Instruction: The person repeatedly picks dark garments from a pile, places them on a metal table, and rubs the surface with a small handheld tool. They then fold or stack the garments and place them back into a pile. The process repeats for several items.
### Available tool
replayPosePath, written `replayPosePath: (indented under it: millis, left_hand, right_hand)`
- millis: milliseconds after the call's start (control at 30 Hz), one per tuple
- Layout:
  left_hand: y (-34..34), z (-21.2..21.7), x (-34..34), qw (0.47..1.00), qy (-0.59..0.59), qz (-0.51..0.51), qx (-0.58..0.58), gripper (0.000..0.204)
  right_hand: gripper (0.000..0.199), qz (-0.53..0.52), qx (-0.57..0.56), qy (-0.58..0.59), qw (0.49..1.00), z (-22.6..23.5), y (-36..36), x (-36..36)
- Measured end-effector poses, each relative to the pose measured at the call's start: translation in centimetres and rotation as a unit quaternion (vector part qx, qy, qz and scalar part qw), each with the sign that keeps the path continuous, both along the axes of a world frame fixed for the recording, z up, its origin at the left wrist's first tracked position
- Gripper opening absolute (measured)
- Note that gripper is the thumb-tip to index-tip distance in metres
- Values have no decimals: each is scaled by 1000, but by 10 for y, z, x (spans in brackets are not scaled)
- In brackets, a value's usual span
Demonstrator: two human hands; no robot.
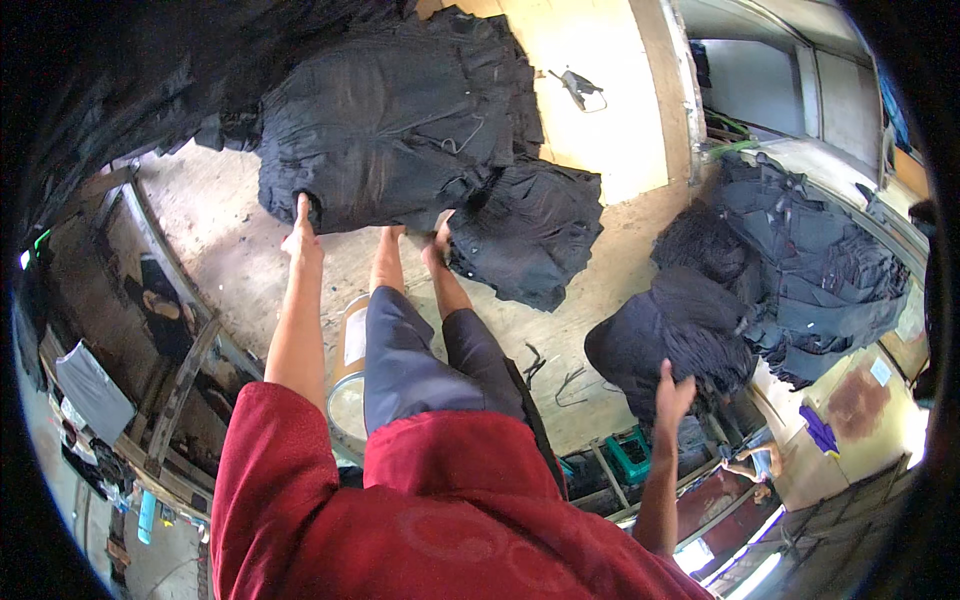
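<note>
One broad, layered stack of black cloth garments [385, 120] is lying spread on the pale brown wooden surface [622, 228], directly ahead; the left hand [302, 238] is gripping its near-left edge, thumb above, fingers hidden. The right hand [674, 397] is touching a bunched, dark cloth bundle [665, 325] at the right; whether that hand is closing on fabric cannot be told. Progress, as judged: flat layering is appearing partly done, while the bundle and the crumpled black garment heap [830, 260] beyond it are lying unflattened.
</note>
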State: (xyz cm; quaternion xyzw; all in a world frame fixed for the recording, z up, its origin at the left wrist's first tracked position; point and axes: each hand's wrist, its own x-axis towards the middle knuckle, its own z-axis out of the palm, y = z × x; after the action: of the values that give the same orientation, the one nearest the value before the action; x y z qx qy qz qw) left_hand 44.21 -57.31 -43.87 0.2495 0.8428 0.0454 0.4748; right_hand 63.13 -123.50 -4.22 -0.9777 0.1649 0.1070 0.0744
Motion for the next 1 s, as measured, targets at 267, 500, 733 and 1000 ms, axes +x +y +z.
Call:
replayPosePath:
  millis: [267, 500, 733, 1000]
  left_hand:
    - [-17, 35, 12, 936, -320, 131, 62, 78]
    - [-36, 117, 58, 920, -250, -78, 292, 29]
    - [-142, 257, 117, 542, -480, -630, 282, 56]
    - [-147, 199, 70, 762, -443, -444, 159, 36]
  right_hand:
    - [52, 140, 212, 349, 902, -149, 149, -42]
    - [47, 109, 361, 369, 849, -110, 212, -57]
    - [87, -16, 576, 258, 775, -87, 285, 1]
    - [51, -417, 586, 143, 680, -72, 207, 10]
